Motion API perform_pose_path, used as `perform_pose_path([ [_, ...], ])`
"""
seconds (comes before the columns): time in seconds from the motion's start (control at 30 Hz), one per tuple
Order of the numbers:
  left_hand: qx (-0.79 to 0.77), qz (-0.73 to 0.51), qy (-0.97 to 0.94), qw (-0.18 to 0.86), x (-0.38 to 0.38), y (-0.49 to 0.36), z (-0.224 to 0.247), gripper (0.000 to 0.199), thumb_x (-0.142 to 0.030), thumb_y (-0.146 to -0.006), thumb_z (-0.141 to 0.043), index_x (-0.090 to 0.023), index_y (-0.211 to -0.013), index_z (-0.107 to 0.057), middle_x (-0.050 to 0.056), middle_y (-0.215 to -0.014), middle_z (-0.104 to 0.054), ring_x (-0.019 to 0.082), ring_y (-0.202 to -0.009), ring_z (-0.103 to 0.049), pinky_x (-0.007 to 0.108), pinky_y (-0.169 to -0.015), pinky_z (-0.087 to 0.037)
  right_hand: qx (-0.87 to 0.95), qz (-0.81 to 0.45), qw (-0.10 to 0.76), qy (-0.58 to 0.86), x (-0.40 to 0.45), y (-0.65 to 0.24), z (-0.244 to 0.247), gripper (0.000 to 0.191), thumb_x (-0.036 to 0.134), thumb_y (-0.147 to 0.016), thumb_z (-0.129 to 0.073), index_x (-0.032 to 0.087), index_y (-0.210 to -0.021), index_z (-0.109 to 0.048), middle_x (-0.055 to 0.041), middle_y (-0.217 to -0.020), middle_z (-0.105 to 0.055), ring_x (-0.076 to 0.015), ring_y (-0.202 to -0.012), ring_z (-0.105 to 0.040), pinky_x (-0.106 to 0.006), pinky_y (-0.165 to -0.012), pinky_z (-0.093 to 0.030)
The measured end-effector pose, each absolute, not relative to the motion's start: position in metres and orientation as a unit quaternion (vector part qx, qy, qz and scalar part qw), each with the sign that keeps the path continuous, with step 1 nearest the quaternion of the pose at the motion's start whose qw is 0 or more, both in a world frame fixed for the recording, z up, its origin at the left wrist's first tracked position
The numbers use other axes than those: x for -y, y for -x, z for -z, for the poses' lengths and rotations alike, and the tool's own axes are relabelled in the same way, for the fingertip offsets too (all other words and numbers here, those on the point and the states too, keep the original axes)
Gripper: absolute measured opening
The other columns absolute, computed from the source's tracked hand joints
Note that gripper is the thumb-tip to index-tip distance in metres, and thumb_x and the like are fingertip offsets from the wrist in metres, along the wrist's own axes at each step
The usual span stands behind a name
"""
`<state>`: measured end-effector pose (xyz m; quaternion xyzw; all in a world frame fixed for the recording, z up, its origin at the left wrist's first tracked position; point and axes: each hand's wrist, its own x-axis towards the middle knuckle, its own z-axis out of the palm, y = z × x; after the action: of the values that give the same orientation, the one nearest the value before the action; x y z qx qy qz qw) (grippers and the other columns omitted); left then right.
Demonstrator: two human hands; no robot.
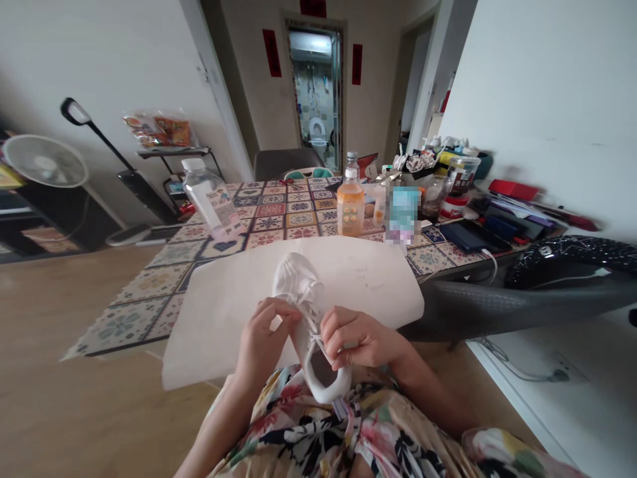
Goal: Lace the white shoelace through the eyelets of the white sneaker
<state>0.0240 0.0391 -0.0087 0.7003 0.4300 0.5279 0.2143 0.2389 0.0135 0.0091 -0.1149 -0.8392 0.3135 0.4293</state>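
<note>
A white lace-up shoe (293, 273) rests with its toe on a large white sheet of paper (219, 305) and its heel toward my lap. On its left side, my left hand (265, 330) is closed in a pinch at the white shoelace (309, 313). From the right, my right hand (354, 337) pinches the lace near the shoe's opening. The thin lace is partly hidden by my fingers. Part of the shoe's dark inside shows below the lacing.
A patterned cloth covers the table (271, 209). On it stand a large clear bottle (212, 199) at the left and an orange drink bottle (351, 207) in the middle. Jars, a phone (472, 236) and other clutter fill the right side, beside a grey chair (462, 309).
</note>
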Motion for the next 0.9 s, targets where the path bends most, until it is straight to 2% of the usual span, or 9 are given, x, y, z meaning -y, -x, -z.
perform_pose_path([
  [0.1,-0.428,-0.522,-0.708,0.209,-0.038,-0.023,0.008,0.014,-0.024,-0.078,-0.064,-0.023,-0.065,-0.066,0.001,-0.071,-0.064,0.021,-0.076,-0.060,0.034,-0.077,-0.048,0.836,-0.320,0.427,0.129,-0.012,-0.240,-0.010,0.035,0.050,-0.093,-0.060,0.022,-0.072,-0.062,-0.0040,-0.078,-0.061,-0.0177,-0.086,-0.061,-0.032,-0.081,-0.055],
  [0.27,-0.401,-0.525,-0.725,0.196,-0.029,-0.018,0.004,0.005,-0.024,-0.079,-0.066,-0.023,-0.075,-0.065,0.001,-0.077,-0.065,0.020,-0.076,-0.060,0.032,-0.073,-0.049,0.816,-0.301,0.466,0.161,-0.004,-0.241,-0.017,0.026,0.041,-0.100,-0.054,0.021,-0.087,-0.065,-0.0056,-0.087,-0.063,-0.0169,-0.088,-0.063,-0.032,-0.083,-0.054],
  [0.43,-0.293,-0.455,-0.803,0.249,-0.015,-0.020,0.001,0.015,-0.035,-0.082,-0.073,-0.021,-0.082,-0.067,0.005,-0.080,-0.066,0.022,-0.078,-0.062,0.032,-0.073,-0.051,0.797,-0.211,0.509,0.249,0.000,-0.232,-0.013,0.018,0.028,-0.103,-0.048,0.021,-0.099,-0.064,-0.0056,-0.092,-0.065,-0.0163,-0.089,-0.063,-0.029,-0.081,-0.053],
  [0.57,-0.296,-0.448,-0.809,0.237,-0.011,-0.024,0.002,0.014,-0.030,-0.082,-0.073,-0.021,-0.089,-0.064,0.004,-0.082,-0.065,0.021,-0.078,-0.062,0.031,-0.074,-0.050,0.818,-0.147,0.481,0.280,-0.002,-0.230,-0.009,0.018,0.023,-0.102,-0.047,0.019,-0.108,-0.063,-0.0081,-0.096,-0.065,-0.0179,-0.091,-0.062,-0.029,-0.080,-0.052],
  [0.77,-0.319,-0.434,-0.811,0.226,-0.011,-0.024,0.001,0.012,-0.029,-0.082,-0.071,-0.020,-0.083,-0.063,0.003,-0.078,-0.064,0.020,-0.075,-0.061,0.031,-0.072,-0.051,0.850,-0.108,0.422,0.295,0.004,-0.235,-0.022,0.022,0.028,-0.102,-0.049,0.019,-0.087,-0.062,-0.0057,-0.080,-0.066,-0.0188,-0.078,-0.058,-0.033,-0.077,-0.047],
  [0.83,-0.325,-0.431,-0.812,0.221,-0.010,-0.024,0.001,0.010,-0.028,-0.083,-0.070,-0.020,-0.084,-0.063,0.004,-0.080,-0.065,0.021,-0.078,-0.062,0.032,-0.074,-0.051,0.864,-0.180,0.412,0.226,0.010,-0.238,-0.031,0.029,0.033,-0.104,-0.045,0.021,-0.082,-0.060,-0.0041,-0.078,-0.067,-0.0175,-0.078,-0.060,-0.033,-0.079,-0.048],
  [0.9,-0.325,-0.434,-0.812,0.217,-0.010,-0.024,0.001,0.007,-0.026,-0.083,-0.068,-0.020,-0.085,-0.064,0.005,-0.082,-0.066,0.021,-0.079,-0.062,0.033,-0.075,-0.051,0.881,-0.294,0.365,0.071,0.014,-0.243,-0.040,0.039,0.042,-0.105,-0.040,0.024,-0.077,-0.060,-0.0006,-0.071,-0.067,-0.0144,-0.074,-0.063,-0.029,-0.078,-0.051],
])
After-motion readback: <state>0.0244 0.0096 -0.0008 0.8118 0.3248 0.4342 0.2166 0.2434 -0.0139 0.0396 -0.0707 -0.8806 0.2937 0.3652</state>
